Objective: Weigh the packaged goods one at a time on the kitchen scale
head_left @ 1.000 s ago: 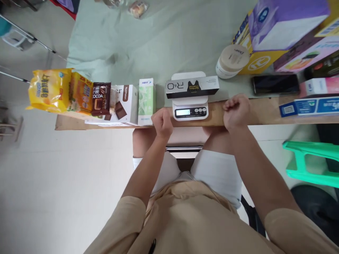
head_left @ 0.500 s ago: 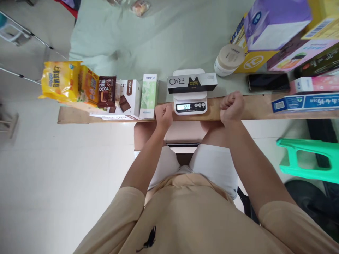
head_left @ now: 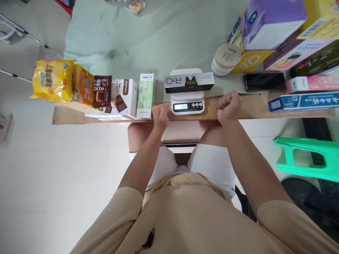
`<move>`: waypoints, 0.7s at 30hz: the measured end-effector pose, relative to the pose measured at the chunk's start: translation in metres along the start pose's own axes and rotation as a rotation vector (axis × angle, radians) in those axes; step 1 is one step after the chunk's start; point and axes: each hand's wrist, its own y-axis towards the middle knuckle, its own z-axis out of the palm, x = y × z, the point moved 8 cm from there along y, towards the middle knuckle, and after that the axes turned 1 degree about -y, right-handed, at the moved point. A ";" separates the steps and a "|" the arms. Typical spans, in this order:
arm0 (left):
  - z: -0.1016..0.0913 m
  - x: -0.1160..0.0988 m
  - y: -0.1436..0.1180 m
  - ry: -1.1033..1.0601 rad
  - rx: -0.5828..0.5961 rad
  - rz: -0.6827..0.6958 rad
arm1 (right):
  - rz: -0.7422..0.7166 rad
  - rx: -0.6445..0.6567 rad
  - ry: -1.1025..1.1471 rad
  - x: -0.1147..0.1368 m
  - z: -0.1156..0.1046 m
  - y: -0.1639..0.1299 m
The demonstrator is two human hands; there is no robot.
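Observation:
A white kitchen scale [head_left: 187, 98] stands at the table's front edge, its lit display reading 122. Across its platform lies a black and silver toothpaste box [head_left: 189, 82] marked R&O. My left hand [head_left: 160, 116] rests as a fist on the wooden edge, left of the scale and close beside a green and white carton [head_left: 146, 96]. On the other side, my right hand [head_left: 229, 106] is also curled into a fist on the edge, apart from the scale. Nothing shows in either fist. Behind my right hand stands a white jar [head_left: 226, 59] with a beige lid.
On the left are a yellow snack bag [head_left: 53, 80], a cocoa packet [head_left: 102, 91] and a white chocolate box [head_left: 126, 97]. To the right lie a phone [head_left: 265, 82] and a blue box [head_left: 304, 101], before stacked cartons [head_left: 272, 26]. A green stool [head_left: 307, 158] stands below.
The whole view has shifted slightly, so everything appears a little further left. Both fists stay on the edge, and the scale still reads 122.

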 end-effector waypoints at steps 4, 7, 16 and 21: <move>0.001 0.002 0.001 0.004 0.008 0.006 | -0.007 0.005 -0.024 0.000 -0.001 0.000; 0.001 0.001 0.001 0.025 0.009 0.024 | -0.004 0.017 -0.037 0.000 -0.001 0.000; 0.002 -0.025 -0.004 0.271 -0.140 0.183 | -0.038 -0.055 -0.108 -0.011 -0.011 0.001; 0.021 -0.043 0.011 0.279 -0.105 0.017 | 0.022 -0.048 -0.262 -0.011 0.007 0.000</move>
